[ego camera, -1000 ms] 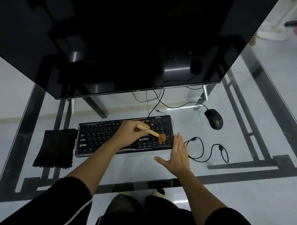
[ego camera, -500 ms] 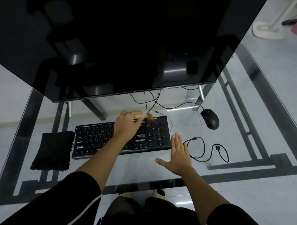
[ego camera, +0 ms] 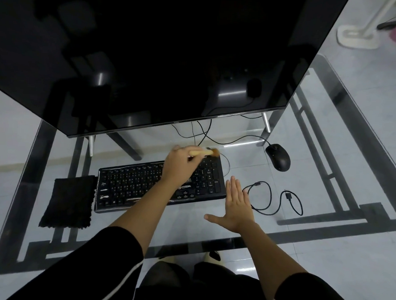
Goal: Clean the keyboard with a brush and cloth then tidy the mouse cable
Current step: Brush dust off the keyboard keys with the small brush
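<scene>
A black keyboard [ego camera: 133,185] lies on the glass table [ego camera: 189,230]. My left hand [ego camera: 180,165] grips a small wooden brush [ego camera: 206,152], whose bristles sit at the keyboard's far right edge, above the number pad. Beside the keyboard's right end my right hand [ego camera: 237,205] rests flat on the glass, fingers spread, holding nothing. A black cloth [ego camera: 69,201] lies just left of the keyboard. The black mouse [ego camera: 278,157] sits to the far right, its cable [ego camera: 233,140] running back under the monitor.
A large dark monitor [ego camera: 151,58] overhangs the back of the table. A loose black USB cable [ego camera: 271,197] lies looped to the right of my right hand. The table's front edge is close to my knees. A white stand base [ego camera: 356,36] sits on the floor.
My left hand swept the brush from the number pad's near part up to the keyboard's far right edge. The right hand stayed flat beside the keyboard.
</scene>
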